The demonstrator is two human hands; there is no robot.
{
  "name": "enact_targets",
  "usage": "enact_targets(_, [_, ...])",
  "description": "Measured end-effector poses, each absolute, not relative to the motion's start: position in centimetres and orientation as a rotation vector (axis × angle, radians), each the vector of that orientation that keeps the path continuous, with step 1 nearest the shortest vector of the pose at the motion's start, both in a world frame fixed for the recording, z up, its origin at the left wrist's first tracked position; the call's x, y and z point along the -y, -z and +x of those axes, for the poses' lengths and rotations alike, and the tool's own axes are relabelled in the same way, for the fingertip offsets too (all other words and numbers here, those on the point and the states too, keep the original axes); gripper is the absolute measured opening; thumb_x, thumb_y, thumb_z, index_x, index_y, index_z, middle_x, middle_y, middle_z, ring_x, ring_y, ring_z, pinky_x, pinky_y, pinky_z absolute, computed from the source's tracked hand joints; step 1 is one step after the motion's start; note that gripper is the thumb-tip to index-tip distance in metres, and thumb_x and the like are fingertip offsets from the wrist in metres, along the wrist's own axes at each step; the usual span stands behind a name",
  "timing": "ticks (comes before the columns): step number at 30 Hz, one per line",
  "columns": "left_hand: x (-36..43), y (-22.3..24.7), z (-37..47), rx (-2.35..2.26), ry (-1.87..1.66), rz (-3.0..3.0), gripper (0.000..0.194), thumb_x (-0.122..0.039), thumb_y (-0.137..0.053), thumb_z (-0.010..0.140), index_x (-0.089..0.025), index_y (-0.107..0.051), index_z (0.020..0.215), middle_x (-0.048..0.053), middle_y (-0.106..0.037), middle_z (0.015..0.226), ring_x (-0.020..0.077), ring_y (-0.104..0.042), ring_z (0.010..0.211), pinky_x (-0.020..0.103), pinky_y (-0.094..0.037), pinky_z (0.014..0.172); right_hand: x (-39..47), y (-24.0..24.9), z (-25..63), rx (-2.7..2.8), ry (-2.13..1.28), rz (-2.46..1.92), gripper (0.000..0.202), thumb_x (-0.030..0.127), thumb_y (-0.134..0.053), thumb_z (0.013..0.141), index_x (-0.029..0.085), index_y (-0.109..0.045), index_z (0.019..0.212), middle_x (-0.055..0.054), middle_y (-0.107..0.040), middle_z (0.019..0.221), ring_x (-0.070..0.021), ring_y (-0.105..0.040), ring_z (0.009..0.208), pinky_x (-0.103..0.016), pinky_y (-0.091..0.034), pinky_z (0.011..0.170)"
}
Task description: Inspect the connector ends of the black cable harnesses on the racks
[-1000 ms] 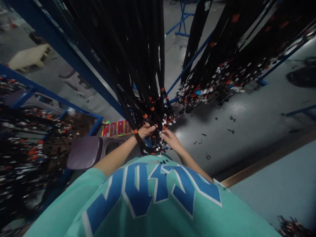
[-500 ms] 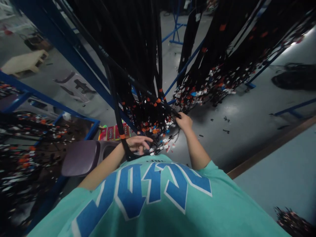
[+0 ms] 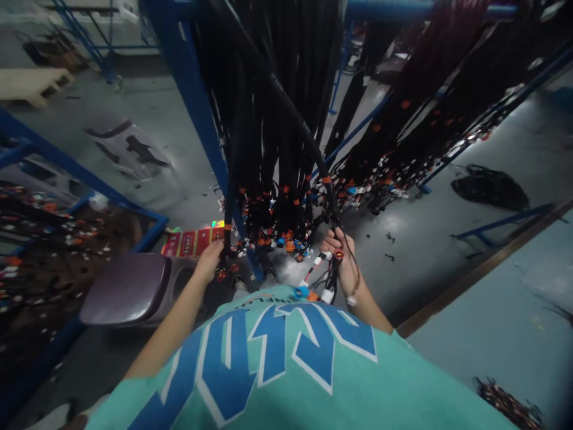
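My right hand (image 3: 344, 254) is closed around the end of a black wiring harness (image 3: 299, 110) that slants down from the upper left. Below the fingers hang its loose wires with white, blue and orange connectors (image 3: 327, 295), close to my shirt. My left hand (image 3: 210, 260) is closed on a second black harness length (image 3: 231, 179), just below its orange tape band; the fingertips are partly hidden behind it. Between my hands, a thick bunch of black harnesses (image 3: 277, 149) hangs from a blue rack, with orange, white and blue connectors at the lower ends.
A blue rack post (image 3: 190, 89) rises left of the bunch. More harnesses (image 3: 403, 131) hang at the right. A purple-grey plastic stool (image 3: 128, 289) and a red package (image 3: 188, 243) are at my left. Another stool lies on the floor (image 3: 129, 149). A low blue frame bar (image 3: 501, 221) stands right.
My right hand has shifted slightly down, and the harness end with connectors now shows in it. My left hand, spread before, has moved left and closed on the harness. The view has shifted too.
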State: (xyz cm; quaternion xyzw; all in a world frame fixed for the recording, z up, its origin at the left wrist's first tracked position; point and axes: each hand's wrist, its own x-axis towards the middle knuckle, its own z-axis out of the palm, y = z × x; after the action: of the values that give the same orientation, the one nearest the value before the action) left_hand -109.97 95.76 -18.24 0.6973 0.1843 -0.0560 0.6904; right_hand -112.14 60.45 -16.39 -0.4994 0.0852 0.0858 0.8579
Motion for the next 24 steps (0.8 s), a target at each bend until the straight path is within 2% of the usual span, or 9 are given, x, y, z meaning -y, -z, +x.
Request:
enact_targets(5, [-95.5,18.0,-110.5,-0.336,0.012,1.819,0.029,-0.022,-0.064,0.059,-0.017,-0.06,0.088,0.006,-0.065,0.091,0.023,-0.059,0.09,0.037,-0.041,0.089,-61.6,14.0,-112.0,-0.055,-0.091,-0.66,0.023,0.039,-0.047,0.083,0.023,-0.042,0.067,0.012,-0.023,0.04,-0.0081,-0.012,0.036,-0.022,-0.023,0.039])
enact_targets(9, [-92.5,15.7,-111.2,-0.031,-0.116,1.976,0.024,-0.018,-0.06,0.062,-0.021,-0.064,0.085,0.007,-0.064,0.099,0.0274,-0.052,0.103,0.041,-0.031,0.1,-61.4,13.0,-111.8,0.047,-0.447,-0.539,0.028,0.036,-0.053,0.08,0.023,-0.036,0.063,0.015,-0.022,0.034,-0.0056,-0.007,0.031,-0.02,-0.02,0.034])
enact_targets(12, [-87.9,14.0,-111.3,0.268,0.024,2.053,0.023,-0.018,-0.056,0.067,-0.021,-0.065,0.088,0.009,-0.064,0.096,0.0272,-0.053,0.1,0.043,-0.034,0.097,-62.7,13.5,-112.8,0.128,-0.674,-0.607,0.035,0.042,-0.053,0.079,0.024,-0.028,0.061,0.017,-0.016,0.032,-0.0046,-0.002,0.029,-0.019,-0.017,0.032])
enact_targets(13, [-86.2,13.8,-111.2,0.342,0.092,2.076,0.03,-0.02,-0.06,0.065,-0.019,-0.064,0.095,0.011,-0.063,0.102,0.0282,-0.053,0.103,0.043,-0.034,0.097,-63.4,13.9,-113.4,0.135,-0.695,-0.615,0.038,0.044,-0.052,0.078,0.024,-0.026,0.061,0.017,-0.012,0.032,-0.0045,0.001,0.028,-0.019,-0.014,0.031])
enact_targets(15, [-83.3,13.8,-110.7,0.449,0.177,2.123,0.062,-0.024,-0.073,0.051,-0.014,-0.057,0.109,0.016,-0.054,0.119,0.0325,-0.045,0.113,0.043,-0.031,0.1,-64.8,15.0,-114.6,0.09,-0.709,-0.615,0.041,0.048,-0.05,0.078,0.023,-0.021,0.06,0.017,-0.003,0.032,-0.0048,0.008,0.029,-0.019,-0.009,0.029])
enact_targets(16, [-82.2,14.2,-110.5,0.489,0.28,2.132,0.066,-0.024,-0.076,0.047,-0.012,-0.057,0.109,0.016,-0.054,0.119,0.0325,-0.045,0.113,0.041,-0.033,0.098,-65.4,15.5,-115.2,0.043,-0.724,-0.616,0.043,0.049,-0.05,0.076,0.023,-0.02,0.06,0.017,-0.001,0.031,-0.0051,0.01,0.029,-0.019,-0.007,0.028])
enact_targets(20, [-81.5,16.5,-110.1,0.443,0.833,2.058,0.02,-0.028,-0.06,0.067,-0.013,-0.064,0.079,0.004,-0.064,0.078,0.0206,-0.06,0.08,0.027,-0.045,0.072,-65.4,17.6,-116.1,-0.096,-0.912,-0.687,0.045,0.052,-0.057,0.069,0.024,-0.023,0.06,0.015,-0.003,0.031,-0.0071,0.005,0.03,-0.021,-0.009,0.03])
enact_targets(22, [-82.7,17.7,-110.3,0.402,0.886,2.065,0.018,-0.031,-0.061,0.066,-0.014,-0.063,0.069,0.001,-0.061,0.064,0.018,-0.059,0.07,0.025,-0.044,0.063,-65.0,18.2,-115.7,-0.134,-0.973,-0.733,0.038,0.048,-0.059,0.069,0.025,-0.029,0.062,0.013,-0.006,0.033,-0.008,0.001,0.032,-0.022,-0.015,0.032])
enact_targets(24, [-84.1,18.6,-110.3,0.334,0.893,2.122,0.016,-0.029,-0.066,0.06,-0.014,-0.062,0.065,0.0,-0.057,0.059,0.0192,-0.058,0.069,0.026,-0.044,0.063,-65.1,18.5,-115.4,-0.175,-0.957,-0.788,0.028,0.045,-0.057,0.071,0.025,-0.038,0.067,0.012,-0.011,0.037,-0.0083,-0.004,0.034,-0.022,-0.02,0.035])
